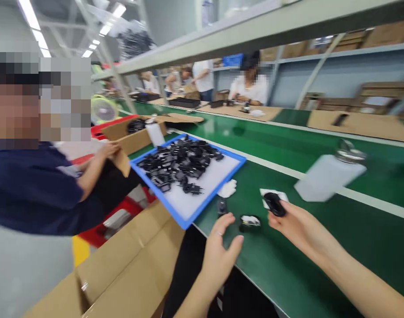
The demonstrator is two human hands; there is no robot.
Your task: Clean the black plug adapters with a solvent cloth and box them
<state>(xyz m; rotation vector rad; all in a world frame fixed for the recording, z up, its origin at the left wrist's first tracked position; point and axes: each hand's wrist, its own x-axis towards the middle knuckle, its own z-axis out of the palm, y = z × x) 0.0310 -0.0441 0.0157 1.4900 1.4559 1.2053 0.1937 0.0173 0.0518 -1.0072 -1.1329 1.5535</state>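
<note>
My right hand (296, 227) pinches a small oval black part (274, 204) just above the green belt (321, 247). My left hand (220, 249) is open, fingers curved, a short way from a black part with a white label (250, 222) lying on the belt. Another small black part (221, 206) lies just beyond my left fingers. A white square pad (266, 194) sits under and behind the held part. A blue tray (188, 218) with a white floor holds a heap of several black parts (178, 163).
A white plastic bottle (324, 176) with a metal cap stands on the belt at right. A white cloth (227, 188) lies by the tray. Open cardboard boxes (122, 269) sit at lower left. A person in a dark blue shirt (32, 190) works at left; others sit across the line.
</note>
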